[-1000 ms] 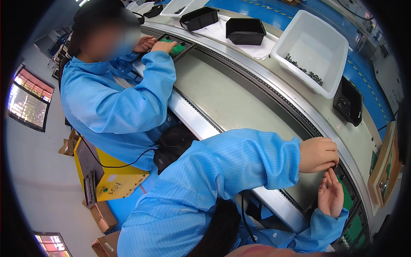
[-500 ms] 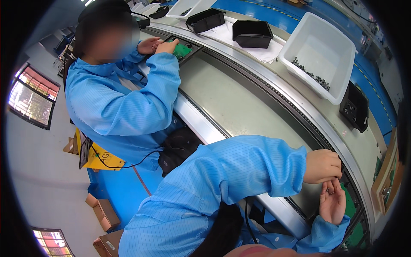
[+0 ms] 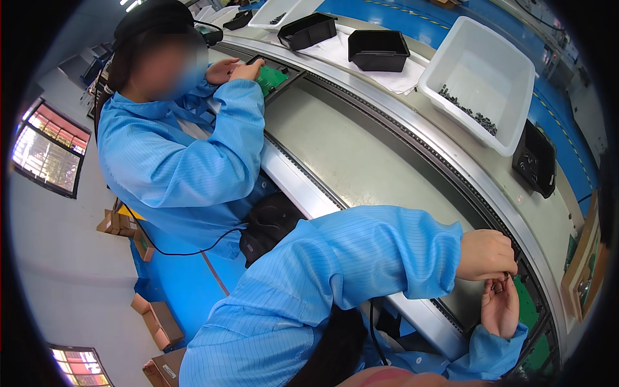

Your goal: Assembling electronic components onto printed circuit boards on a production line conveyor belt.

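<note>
My left hand (image 3: 488,255) reaches across to the right side, over the rail of the line. Its fingers are pinched together at a tiny dark part (image 3: 507,276), too small to name. Just below it, my right hand (image 3: 501,307) is turned palm up with curled fingers, cupping what look like small dark pieces. The fingertips of both hands meet. Beside and partly behind them lies a green circuit board (image 3: 527,307) in a dark frame; my hands hide part of it. Another green board (image 3: 536,353) shows nearer to me.
A white bin (image 3: 480,84) with small dark parts stands beyond the conveyor (image 3: 361,151), next to a black bin (image 3: 536,160). Other black bins (image 3: 379,51) sit farther left. A co-worker (image 3: 180,142) in blue handles a green board (image 3: 271,79). A wooden frame (image 3: 578,271) stands at far right.
My left hand has shifted slightly down toward my right fingertips, and the tiny dark part shows more between them. The co-worker's hands have moved a little left.
</note>
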### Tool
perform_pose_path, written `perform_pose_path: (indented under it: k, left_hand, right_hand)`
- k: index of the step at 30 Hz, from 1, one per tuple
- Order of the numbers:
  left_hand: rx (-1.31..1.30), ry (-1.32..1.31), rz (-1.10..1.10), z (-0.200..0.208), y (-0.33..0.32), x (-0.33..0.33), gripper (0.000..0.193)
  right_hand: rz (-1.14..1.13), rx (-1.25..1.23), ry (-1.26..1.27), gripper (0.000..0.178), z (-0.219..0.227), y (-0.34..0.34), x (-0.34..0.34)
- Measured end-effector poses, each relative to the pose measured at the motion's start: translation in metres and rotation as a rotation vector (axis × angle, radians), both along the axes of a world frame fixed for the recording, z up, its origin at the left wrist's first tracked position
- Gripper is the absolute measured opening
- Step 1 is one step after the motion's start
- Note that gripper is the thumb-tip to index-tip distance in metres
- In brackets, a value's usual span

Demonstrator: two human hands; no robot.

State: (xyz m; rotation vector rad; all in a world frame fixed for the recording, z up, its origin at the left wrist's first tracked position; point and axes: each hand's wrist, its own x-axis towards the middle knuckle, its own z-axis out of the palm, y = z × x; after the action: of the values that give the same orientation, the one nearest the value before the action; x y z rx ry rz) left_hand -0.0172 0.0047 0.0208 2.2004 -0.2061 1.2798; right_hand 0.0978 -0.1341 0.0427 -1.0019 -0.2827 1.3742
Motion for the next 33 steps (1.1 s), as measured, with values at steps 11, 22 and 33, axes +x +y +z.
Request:
perform_pose_path:
  k: [11, 22, 33]
  left_hand:
    - [0.012, -0.002, 0.014, -0.0005, -0.0010, -0.0001, 0.011]
    - [0.029, -0.016, 0.021, -0.0013, -0.0014, -0.0005, 0.009]
    - [0.031, -0.026, 0.024, -0.0015, -0.0016, -0.0008, 0.008]
  right_hand:
    - [0.089, 0.061, -0.026, 0.023, 0.0064, 0.0026, -0.0030]
    - [0.004, -0.017, 0.000, 0.020, -0.0002, -0.0002, -0.0014]
    - [0.037, 0.005, 0.014, 0.019, -0.0016, -0.0002, 0.0006]
